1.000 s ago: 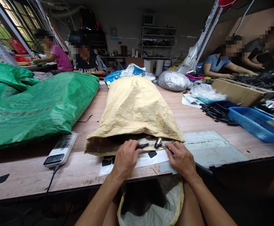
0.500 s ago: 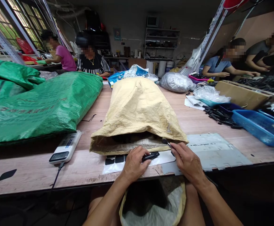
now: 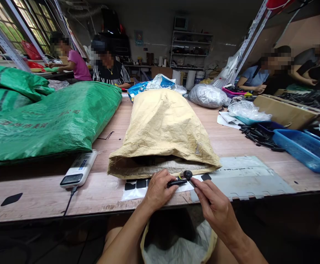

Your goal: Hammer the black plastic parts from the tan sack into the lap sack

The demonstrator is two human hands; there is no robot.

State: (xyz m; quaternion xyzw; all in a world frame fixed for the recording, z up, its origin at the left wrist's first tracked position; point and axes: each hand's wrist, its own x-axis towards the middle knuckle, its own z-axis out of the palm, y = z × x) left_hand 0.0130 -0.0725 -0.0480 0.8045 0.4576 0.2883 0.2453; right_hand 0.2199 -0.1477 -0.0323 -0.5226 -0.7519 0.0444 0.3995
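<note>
My left hand point(image 3: 160, 189) is closed on a black part point(image 3: 176, 182) near the table's front edge. In my right hand point(image 3: 211, 196) is a thin tool point(image 3: 188, 175) with a round dark head, pinched between the fingers. The tool's head touches or overlaps the end of the black part. Just behind both hands lies a cream woven sack point(image 3: 165, 124), its mouth open toward me and dark inside. Beneath my left hand is a white sheet point(image 3: 135, 194) with black squares. Below the table edge, another sack point(image 3: 176, 253) hangs open between my legs.
Green sacks point(image 3: 52, 121) cover the left side, beside a white power bank point(image 3: 79, 170) with a cable. On the right are a grey mat point(image 3: 253, 176), a blue tray point(image 3: 303, 150), black parts point(image 3: 259, 138) and a clear bag point(image 3: 208, 96). Several people sit behind and to the right.
My right hand has moved left, bringing the tool's head from the sack's edge to the black part's end. My left hand still grips that part. The view has shifted slightly.
</note>
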